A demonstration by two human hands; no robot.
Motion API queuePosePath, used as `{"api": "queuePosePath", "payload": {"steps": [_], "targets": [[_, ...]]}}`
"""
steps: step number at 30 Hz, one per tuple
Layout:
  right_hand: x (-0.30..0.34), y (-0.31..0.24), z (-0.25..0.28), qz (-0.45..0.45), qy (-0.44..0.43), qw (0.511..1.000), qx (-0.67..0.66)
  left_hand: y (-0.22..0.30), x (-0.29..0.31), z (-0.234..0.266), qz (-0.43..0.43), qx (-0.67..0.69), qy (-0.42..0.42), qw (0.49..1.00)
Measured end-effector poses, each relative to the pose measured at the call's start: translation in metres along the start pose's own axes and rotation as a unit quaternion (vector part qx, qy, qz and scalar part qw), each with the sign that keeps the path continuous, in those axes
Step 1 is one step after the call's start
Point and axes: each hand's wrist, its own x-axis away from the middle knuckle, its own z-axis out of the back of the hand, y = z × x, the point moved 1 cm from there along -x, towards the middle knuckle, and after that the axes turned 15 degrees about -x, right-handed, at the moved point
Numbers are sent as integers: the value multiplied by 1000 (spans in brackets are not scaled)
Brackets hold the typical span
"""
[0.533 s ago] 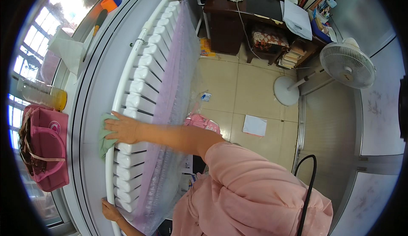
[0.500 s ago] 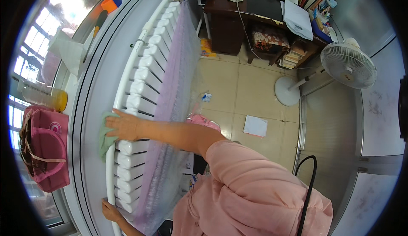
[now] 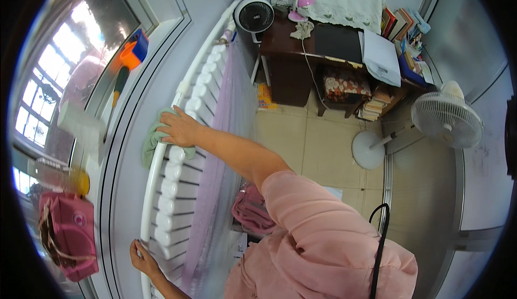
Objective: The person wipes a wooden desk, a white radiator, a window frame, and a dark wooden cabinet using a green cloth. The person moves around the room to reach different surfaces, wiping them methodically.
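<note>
- Green cloth [image 3: 152,144]: the right hand's [image 3: 184,129] fingers clasp it over the white pipe [image 3: 152,179], likely keeping it snug
- Left hand [image 3: 143,259] at the pipe; whether its fingers grip, cannot tell

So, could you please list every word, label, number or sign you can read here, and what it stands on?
None that I can quote.
Round emblem on the pink bag: too small.
Mark on the hub of the small round fan: too small.
Books' spines: too small and blurred.
Yellow-orange packet: any print is too blurred.
</note>
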Motion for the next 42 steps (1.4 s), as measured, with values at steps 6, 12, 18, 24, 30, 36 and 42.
{"api": "queuePosePath", "payload": {"steps": [6,12,18,24,30,36,42], "targets": [[-19,59,20,139,-61,988,19,60,-32,-62,123,-283,-44,950],[-36,129,62,98,-2,994,-50,61,-31,-74,73,-294,40,952],[-43,143,104,-21,275,959,-62,41,-23,-77,69,-316,51,945],[-23,153,79,103,45,994,0,46,-26,-79,65,-335,43,939],[-42,291,133,9,127,983,134,62,-31,-78,68,-307,53,948],[-70,316,170,-149,114,982,37,90,-40,-99,140,-136,68,978],[4,219,48,42,-13,996,74,246,-105,-167,-18,-74,24,997]]}}
